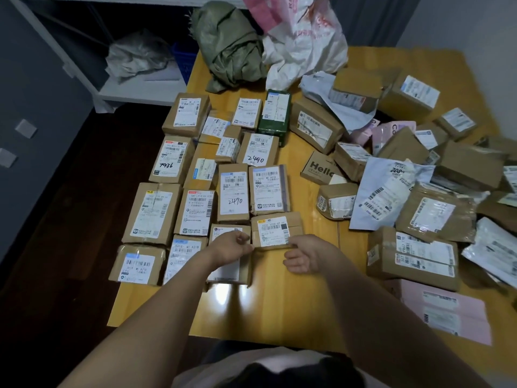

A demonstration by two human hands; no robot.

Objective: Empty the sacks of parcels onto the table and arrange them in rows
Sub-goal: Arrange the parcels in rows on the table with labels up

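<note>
One label (pixel 258 150) reads 2490, another label (pixel 171 159) 7936, a carton (pixel 319 169) Hello.

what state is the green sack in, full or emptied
Looks emptied: the green sack lies crumpled and slumped at the far edge of the table. Anything left inside: cannot tell.

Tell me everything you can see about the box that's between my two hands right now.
The box is brown cardboard with tape across it, lying flat on the yellow table, white barcode label up. It ends the rightmost arranged row, close against the parcel behind it. The left hand meets its left edge, the right hand its near edge; whether either grips it is unclear.
</note>
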